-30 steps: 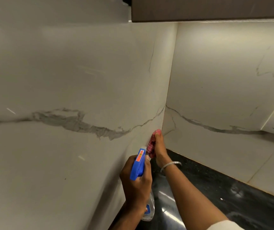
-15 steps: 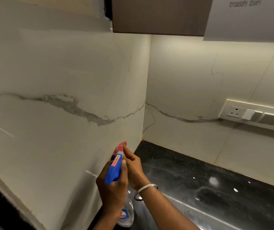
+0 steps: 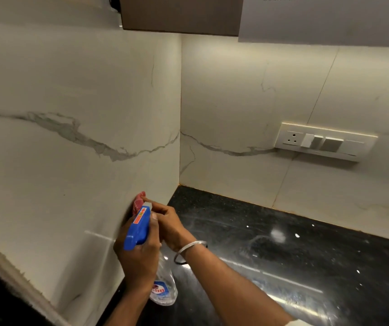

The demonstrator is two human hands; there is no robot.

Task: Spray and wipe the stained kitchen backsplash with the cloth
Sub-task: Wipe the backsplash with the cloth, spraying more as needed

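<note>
Warm light is falling from under the wall cabinet (image 3: 179, 17) and brightening the backsplash (image 3: 236, 90) right of the corner; the left panel is reading dimmer. Glare is streaking the black countertop (image 3: 294, 250). Wide-angle distortion is bowing lines near the edges, and fine detail is rendering slightly soft.

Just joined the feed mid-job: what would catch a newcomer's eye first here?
The blue-headed spray bottle, gripped in the left hand low at centre, stands out. Just behind it the right hand holds a red cloth against the marble backsplash near the corner, above the glossy black countertop.
</note>
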